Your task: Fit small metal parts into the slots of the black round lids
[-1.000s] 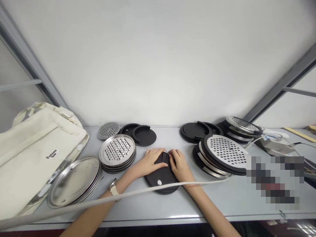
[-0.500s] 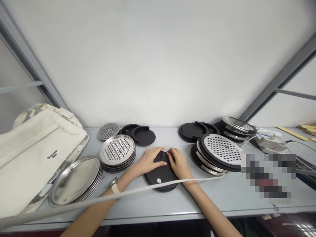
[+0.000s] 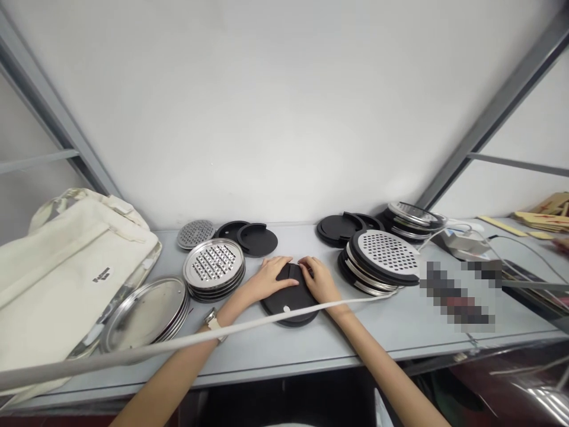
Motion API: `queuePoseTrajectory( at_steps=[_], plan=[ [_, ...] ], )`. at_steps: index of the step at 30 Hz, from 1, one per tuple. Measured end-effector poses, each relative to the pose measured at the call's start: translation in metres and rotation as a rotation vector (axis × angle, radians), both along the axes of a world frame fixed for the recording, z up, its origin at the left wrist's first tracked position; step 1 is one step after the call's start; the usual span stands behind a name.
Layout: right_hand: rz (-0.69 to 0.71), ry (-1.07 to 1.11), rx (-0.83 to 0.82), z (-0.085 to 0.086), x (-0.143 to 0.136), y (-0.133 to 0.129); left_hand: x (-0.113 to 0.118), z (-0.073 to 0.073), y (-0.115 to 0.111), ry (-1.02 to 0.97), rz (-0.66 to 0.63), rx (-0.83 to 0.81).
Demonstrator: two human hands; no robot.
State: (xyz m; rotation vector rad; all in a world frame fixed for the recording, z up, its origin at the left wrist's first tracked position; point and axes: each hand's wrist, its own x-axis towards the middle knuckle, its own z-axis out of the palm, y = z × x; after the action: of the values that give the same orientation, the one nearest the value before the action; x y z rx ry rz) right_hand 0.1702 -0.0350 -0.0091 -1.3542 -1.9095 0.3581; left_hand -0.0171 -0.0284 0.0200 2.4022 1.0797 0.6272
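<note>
A black round base (image 3: 297, 301) with a small white dot lies on the grey table in front of me. My left hand (image 3: 267, 283) grips its left and far side, thumb lying across the top and fingers at the far edge. My right hand (image 3: 320, 284) is closed around the far right edge, its fingertips bent at the rim near a raised slot. What those fingertips pinch is too small to make out. To the left stands a stack of round metal graters (image 3: 214, 267); to the right, a stack of graters with black rims (image 3: 386, 256).
Plain metal discs (image 3: 144, 314) are stacked at left beside a cream bag (image 3: 89, 267). Black round parts (image 3: 258, 239) and more black parts (image 3: 340, 228) lie by the wall. A white cable (image 3: 262, 323) crosses before my forearms. Part of another person's hand (image 3: 562, 244) shows far right.
The view has shifted slightly, bringing more of the right side into sight. Both hands stay on the black base, with my right fingertips moving a little at its far edge.
</note>
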Motion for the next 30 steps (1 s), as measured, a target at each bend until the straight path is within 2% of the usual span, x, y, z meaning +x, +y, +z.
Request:
queuePoseTrajectory(
  at_steps=[8,18,30],
  plan=[
    [-0.016,-0.036,0.012,0.0006,0.0007,0.0005,0.0034,0.0039,-0.0006,0.022,0.025,0.004],
    [-0.027,-0.050,-0.010,0.0038,-0.0003,-0.0013,0.0028,-0.0034,0.0052,0.010,0.001,-0.002],
    [-0.017,-0.011,-0.007,0.0065,-0.0006,-0.0033,0.0043,-0.0016,0.0038,-0.010,-0.007,-0.008]
  ],
)
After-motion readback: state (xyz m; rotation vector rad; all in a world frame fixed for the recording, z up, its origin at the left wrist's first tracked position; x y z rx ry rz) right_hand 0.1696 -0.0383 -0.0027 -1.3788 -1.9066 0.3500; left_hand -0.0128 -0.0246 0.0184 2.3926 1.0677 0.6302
